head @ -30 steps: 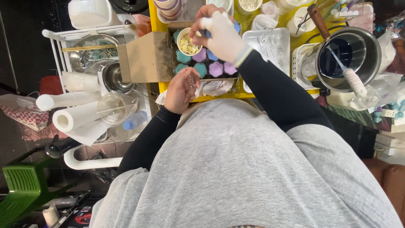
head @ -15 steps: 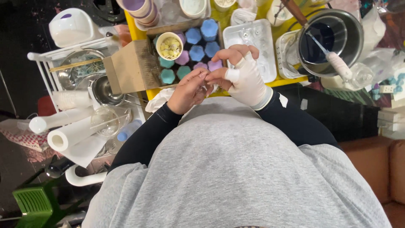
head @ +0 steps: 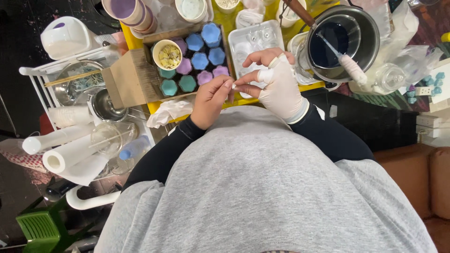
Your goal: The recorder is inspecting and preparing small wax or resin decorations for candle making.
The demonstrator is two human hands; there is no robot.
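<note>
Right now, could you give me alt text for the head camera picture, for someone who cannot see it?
A person's bare left hand and white-gloved right hand pinch a tiny white piece together above a yellow table. Behind them sit blue, purple and teal moulds in a cardboard box, beside a steel pot.

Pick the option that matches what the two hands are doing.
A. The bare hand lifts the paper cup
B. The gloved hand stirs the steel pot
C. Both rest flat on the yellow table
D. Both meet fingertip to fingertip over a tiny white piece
D: the bare left hand and white-gloved right hand pinch a tiny white piece between their fingertips, in front of the yellow table.
</note>
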